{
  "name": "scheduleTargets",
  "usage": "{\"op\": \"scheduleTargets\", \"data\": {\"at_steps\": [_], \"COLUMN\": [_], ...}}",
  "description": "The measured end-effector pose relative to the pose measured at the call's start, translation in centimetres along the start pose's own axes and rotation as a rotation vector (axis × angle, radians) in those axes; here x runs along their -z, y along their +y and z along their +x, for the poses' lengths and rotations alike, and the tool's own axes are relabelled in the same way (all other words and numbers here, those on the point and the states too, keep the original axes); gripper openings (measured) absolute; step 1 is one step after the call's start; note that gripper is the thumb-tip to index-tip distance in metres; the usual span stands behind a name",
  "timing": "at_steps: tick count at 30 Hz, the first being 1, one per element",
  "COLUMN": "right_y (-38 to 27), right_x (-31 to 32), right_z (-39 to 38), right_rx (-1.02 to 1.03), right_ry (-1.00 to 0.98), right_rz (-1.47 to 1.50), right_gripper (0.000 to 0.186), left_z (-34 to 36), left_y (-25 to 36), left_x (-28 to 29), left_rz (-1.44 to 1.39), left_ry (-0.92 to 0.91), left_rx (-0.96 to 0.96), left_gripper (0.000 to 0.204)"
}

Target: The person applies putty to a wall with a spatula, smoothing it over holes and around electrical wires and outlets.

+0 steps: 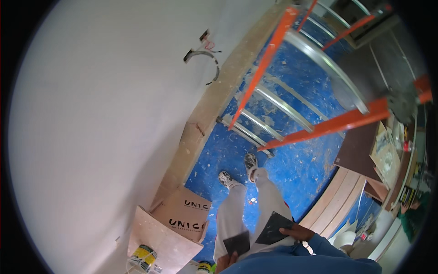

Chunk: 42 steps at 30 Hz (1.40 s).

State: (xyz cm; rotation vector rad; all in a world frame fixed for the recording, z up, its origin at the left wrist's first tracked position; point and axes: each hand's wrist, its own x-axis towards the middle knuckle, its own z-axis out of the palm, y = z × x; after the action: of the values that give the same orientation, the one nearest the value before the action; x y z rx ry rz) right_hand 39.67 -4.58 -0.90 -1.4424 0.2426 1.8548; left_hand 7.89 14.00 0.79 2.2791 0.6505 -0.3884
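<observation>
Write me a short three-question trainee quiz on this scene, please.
1. True or false: the right hand holds a dark flat blade.
2. What does the left hand hold? A) a paint roller B) a dark flat blade C) a hammer
3. What colour is the floor covering under the stepladder?

Key: 1 true; 2 B; 3 blue.

An orange and silver ladder (292,98) stands on the paint-spattered blue floor (299,169) beside a white wall (100,114), near cardboard boxes (185,214) and paint cans (142,258).
</observation>
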Motion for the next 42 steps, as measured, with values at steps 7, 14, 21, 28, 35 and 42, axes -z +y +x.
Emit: {"op": "scheduleTargets", "data": {"at_steps": [7,14,21,28,35,42], "right_y": [-6.2,-10.6,-12.8,-15.4,-16.4,-19.3], "right_x": [5.8,3.9,-2.1,-5.2,-9.8,-10.9], "right_z": [30.0,71.0,91.0,98.3,96.5,99.4], "right_rx": [0.416,0.476,0.703,0.726,0.706,0.738], "right_ry": [0.265,0.029,-0.101,-0.224,-0.439,-0.521], "right_rz": [-0.408,-0.109,0.155,0.210,0.228,0.205], "right_gripper": [0.037,0.024,0.022,0.025,0.085,0.090], "left_z": [10.5,32.5,40.3,35.5,31.2,31.9], "left_y": [-2.9,-34.7,-48.8,-51.3,-53.5,-50.2], "left_x": [1.2,-8.7,-7.5,-7.8,-9.7,-9.2], "left_rz": [-0.664,0.382,-0.161,-0.270,-0.444,-0.466], "left_ry": [-0.381,-0.019,-0.319,0.197,0.119,0.146], "left_rx": [0.780,0.212,0.624,0.643,0.817,0.805], "left_gripper": [0.025,0.013,0.020,0.023,0.030,0.032]}}
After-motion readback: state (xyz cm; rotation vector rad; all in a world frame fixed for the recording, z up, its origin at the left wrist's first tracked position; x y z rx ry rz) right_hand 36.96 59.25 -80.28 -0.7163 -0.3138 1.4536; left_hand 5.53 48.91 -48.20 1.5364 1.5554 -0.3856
